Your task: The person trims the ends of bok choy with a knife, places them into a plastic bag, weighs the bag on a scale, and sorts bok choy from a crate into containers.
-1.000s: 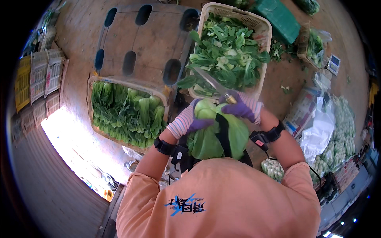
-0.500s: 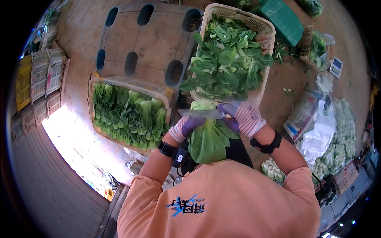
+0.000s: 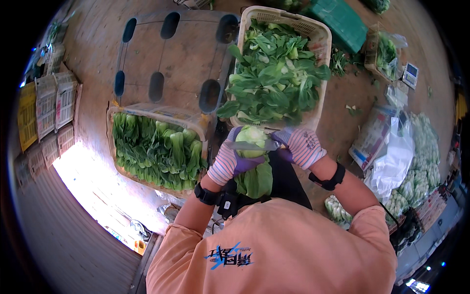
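Note:
My left hand (image 3: 228, 160), in a striped glove with purple palm and fingers, is closed around a bok choy (image 3: 250, 134). Its pale base points away from me, and its green leaves hang toward my lap. In a matching glove, my right hand (image 3: 302, 147) grips a knife (image 3: 250, 146) whose blade lies crosswise over the pale stalk part. Just beyond my hands stands a cream crate (image 3: 327, 54) heaped with loose green leaves. To the left, a second crate (image 3: 110, 139) holds rows of bok choy. The knife's handle is mostly hidden in my right hand.
Beyond the left crate lies a grey slotted pallet (image 3: 188, 61). A green bin (image 3: 340, 24) sits at the far right, near a small basket of greens (image 3: 387, 51) and a scale (image 3: 410, 76). White plastic bags (image 3: 389, 161) and bagged vegetables (image 3: 421, 171) line the right side.
My left hand has shifted up and wrapped further around the bok choy, whose leaves now bunch narrower below it. The knife stays across the stalk in my right hand. The view has shifted slightly.

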{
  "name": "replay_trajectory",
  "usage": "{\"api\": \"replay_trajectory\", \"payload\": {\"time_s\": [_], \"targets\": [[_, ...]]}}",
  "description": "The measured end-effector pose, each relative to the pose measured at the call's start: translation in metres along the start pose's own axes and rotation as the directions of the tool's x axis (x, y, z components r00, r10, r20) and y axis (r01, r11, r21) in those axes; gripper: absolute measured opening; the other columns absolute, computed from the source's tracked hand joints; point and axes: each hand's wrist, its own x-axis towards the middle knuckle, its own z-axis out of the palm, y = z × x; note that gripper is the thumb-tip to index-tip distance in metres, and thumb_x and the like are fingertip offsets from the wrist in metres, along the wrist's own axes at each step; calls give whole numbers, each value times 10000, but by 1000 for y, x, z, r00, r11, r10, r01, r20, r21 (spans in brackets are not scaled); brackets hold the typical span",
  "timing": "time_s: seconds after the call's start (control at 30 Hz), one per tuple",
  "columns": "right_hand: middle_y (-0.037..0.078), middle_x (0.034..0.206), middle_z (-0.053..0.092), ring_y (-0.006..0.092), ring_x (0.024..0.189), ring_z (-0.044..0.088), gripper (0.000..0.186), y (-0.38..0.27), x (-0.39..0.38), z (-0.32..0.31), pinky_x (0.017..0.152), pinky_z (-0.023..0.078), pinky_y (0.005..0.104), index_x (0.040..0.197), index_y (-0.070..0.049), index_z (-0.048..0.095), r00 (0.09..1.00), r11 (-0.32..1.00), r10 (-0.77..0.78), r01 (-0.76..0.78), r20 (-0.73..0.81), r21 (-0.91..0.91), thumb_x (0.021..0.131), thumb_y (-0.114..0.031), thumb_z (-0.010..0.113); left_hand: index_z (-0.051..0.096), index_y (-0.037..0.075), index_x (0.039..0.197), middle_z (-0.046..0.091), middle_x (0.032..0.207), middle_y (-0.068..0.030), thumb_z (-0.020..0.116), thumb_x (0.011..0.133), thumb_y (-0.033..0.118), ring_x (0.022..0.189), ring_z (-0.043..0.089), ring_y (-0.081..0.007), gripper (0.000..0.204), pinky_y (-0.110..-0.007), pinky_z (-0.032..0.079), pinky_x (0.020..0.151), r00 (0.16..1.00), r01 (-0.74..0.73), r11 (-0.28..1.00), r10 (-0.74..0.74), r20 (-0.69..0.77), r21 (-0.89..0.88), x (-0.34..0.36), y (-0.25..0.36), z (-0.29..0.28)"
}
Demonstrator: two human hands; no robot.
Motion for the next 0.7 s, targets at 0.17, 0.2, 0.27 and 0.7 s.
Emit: {"api": "replay_trajectory", "payload": {"time_s": [0.17,0.2,0.27,0.7], "targets": [[107,851,647,242,790,635,192,64,11,-13,669,495,368,1005,-92,598,775,790,604,-613,187,-14,840,-176,545,411,2,1216,571,1103,-120,870,511,296,1002,571,-214,891,-334,473,870,997,-75,996,76,-21,39,-8,-2,4],[93,876,642,224,802,625,224,63,12,-13,682,493,363,1043,-87,582,783,725,586,-621,208,297,833,-163,573,389,-3,1236,563,1115,-127,859,537,290,1014,560,-216,892,-336,463,882,999,-34,999,32,-33,-38,-2,1,5],[66,928,632,189,826,605,318,28,2,-19,708,488,353,1120,-76,551,805,362,533,-494,259,790,818,-137,631,346,-13,1277,546,1140,-139,838,587,279,1037,539,-219,896,-341,445,904,996,76,977,-85,-38,-199,4,10,11],[17,1054,579,79,795,529,587,28,-6,28,661,437,225,1333,-72,401,985,-258,-38,-173,169,950,858,-378,561,308,-14,1381,479,1291,-90,539,897,232,1169,458,-169,590,-305,343,1005,981,100,904,-20,192,-416,17,24,6]]}}
